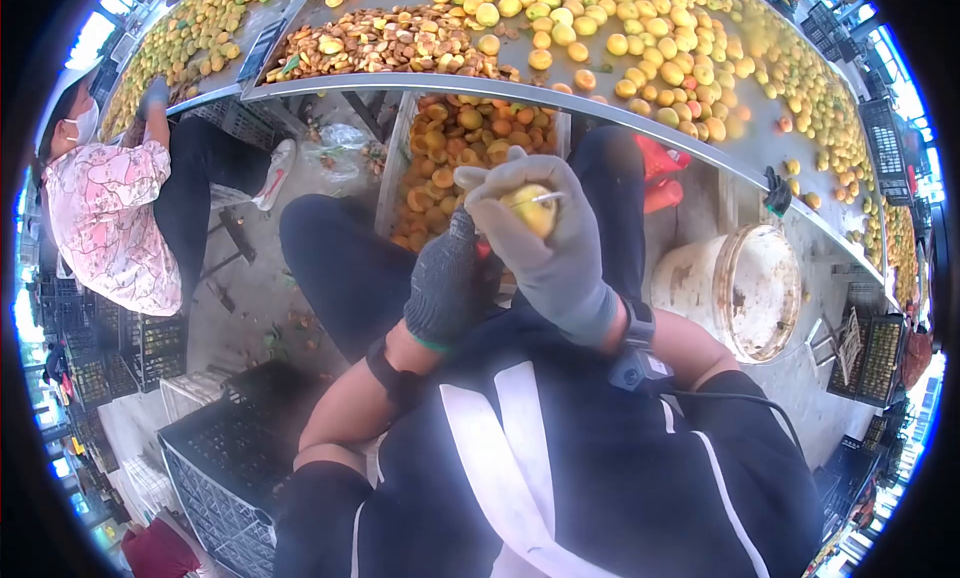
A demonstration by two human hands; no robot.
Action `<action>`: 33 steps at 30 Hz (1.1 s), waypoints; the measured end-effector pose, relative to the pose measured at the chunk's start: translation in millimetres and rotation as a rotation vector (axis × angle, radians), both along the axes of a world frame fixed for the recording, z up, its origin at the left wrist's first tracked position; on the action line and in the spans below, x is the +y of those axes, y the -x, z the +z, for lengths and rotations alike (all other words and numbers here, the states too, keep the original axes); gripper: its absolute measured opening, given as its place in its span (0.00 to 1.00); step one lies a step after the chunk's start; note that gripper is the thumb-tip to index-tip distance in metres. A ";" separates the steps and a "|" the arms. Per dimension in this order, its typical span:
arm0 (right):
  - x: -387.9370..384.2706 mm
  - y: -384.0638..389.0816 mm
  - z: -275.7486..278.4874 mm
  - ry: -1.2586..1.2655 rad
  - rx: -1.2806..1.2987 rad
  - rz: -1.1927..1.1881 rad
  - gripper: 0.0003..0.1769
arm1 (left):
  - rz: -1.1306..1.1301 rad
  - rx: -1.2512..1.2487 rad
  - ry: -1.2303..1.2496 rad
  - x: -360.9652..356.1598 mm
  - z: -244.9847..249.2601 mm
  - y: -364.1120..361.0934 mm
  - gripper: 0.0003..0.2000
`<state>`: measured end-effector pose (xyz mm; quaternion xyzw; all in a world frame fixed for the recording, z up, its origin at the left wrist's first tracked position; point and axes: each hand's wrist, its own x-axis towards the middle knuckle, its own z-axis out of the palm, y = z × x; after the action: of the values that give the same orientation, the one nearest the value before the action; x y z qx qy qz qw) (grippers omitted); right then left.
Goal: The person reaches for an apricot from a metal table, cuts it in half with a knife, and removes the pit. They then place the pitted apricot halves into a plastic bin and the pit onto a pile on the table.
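My right hand [540, 248], in a light grey glove, is closed around a yellow stone fruit [538, 216], like a peach or an apricot. A thin metal blade [548, 195] lies across that fruit. Close beside it, my left hand [450, 283] wears a dark grey knitted glove; its fingers are wrapped as round a knife handle, mostly hidden, with a bit of red showing by them. Below both hands, a crate [395, 168] between my knees holds many halved fruits [470, 143].
A metal-edged table [400, 81] ahead carries whole yellow fruit [600, 28] and a heap of pits and pieces [380, 43]. A dirty white bucket [690, 283] lies at my right. A black crate [220, 448] stands at my left; a masked co-worker [110, 218] sits beyond.
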<state>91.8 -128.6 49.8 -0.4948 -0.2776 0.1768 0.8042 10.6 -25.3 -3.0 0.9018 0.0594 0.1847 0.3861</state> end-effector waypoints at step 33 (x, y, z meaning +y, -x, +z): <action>9.8 -6.9 -9.9 -0.008 -0.038 0.131 0.08 | 0.136 0.036 0.000 -0.4 -0.8 -6.4 0.28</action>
<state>98.7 -118.8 39.9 -0.4756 -0.3253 0.2184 0.7876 17.0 -25.7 -3.8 0.8989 0.1275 0.1944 0.3715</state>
